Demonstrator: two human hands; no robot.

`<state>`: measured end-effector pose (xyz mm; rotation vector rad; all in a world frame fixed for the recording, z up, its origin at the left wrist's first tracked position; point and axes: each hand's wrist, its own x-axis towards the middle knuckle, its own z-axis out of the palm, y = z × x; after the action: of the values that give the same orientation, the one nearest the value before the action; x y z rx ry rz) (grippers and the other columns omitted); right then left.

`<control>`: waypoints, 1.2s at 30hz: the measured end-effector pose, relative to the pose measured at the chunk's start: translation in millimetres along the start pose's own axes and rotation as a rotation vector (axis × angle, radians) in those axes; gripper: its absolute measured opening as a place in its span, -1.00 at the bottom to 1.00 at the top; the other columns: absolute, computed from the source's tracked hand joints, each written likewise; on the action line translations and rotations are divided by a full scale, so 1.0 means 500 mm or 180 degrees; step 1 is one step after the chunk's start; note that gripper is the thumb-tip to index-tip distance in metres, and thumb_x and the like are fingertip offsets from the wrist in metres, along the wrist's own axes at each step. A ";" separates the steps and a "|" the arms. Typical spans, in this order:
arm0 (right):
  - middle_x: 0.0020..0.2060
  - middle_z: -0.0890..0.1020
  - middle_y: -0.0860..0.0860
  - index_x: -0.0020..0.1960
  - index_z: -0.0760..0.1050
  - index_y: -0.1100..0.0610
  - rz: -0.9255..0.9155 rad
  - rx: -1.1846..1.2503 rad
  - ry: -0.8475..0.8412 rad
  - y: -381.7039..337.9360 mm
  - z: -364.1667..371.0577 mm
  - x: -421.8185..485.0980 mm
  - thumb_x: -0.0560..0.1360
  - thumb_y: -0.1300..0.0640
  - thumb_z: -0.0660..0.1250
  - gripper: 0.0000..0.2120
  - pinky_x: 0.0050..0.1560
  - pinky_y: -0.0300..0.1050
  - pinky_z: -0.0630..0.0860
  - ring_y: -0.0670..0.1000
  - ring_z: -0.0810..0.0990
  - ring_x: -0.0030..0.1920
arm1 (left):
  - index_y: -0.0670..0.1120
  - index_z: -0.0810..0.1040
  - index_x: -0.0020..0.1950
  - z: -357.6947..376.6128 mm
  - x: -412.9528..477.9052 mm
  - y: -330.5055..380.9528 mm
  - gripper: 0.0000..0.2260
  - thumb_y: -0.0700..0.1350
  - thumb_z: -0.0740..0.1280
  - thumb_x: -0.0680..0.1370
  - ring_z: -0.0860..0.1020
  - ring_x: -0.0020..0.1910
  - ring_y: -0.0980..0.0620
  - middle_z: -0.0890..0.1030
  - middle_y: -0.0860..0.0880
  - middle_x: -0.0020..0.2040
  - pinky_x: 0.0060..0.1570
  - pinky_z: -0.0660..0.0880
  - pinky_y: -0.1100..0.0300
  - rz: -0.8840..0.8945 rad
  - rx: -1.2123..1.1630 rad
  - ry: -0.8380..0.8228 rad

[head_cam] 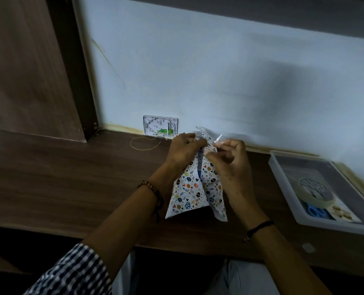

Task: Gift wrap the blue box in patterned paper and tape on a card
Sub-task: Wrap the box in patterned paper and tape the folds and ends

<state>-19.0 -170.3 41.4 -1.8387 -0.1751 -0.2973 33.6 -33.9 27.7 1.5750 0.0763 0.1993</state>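
Pinching white egg-patterned wrapping paper [189, 188] together over blue box [200, 160] with my left hand [184, 150], mid-desk near far wall. My right hand [230, 160] grips clear tape strip [218, 139] beside it. Translucent plastic tray [304, 218] far right holds tape roll [314, 189], blue scissors [316, 210].

Patterned paper [187, 192] between the hands: white ground, small eggs, hearts and leaf sprigs in navy, orange, yellow, red. Blue box [200, 160] shows as a narrow blue strip in the paper's gap. Left wrist: brown bead bracelet [153, 191]; sleeve [70, 273] navy-and-white check. Right wrist: black band [259, 227]. Right of the right hand: translucent grey tray [283, 177], blue scissors [316, 210], cream tape roll [315, 191].
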 end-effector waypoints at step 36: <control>0.14 0.37 0.11 0.22 0.30 0.21 -0.1346 -0.1812 0.0335 0.007 0.048 0.037 0.36 0.39 0.45 -0.48 -0.36 -0.42 0.32 -0.08 0.47 -0.16 | -0.09 0.20 0.58 -0.019 -0.038 -0.051 -0.59 -0.19 0.07 0.71 -0.10 0.60 0.08 -0.06 0.02 0.64 0.50 -0.05 0.16 0.0404 0.0749 -0.0310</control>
<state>2.4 -148.7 37.4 -2.3315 -0.4430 -0.8026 15.5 -27.5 0.6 1.8236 -0.0793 0.2186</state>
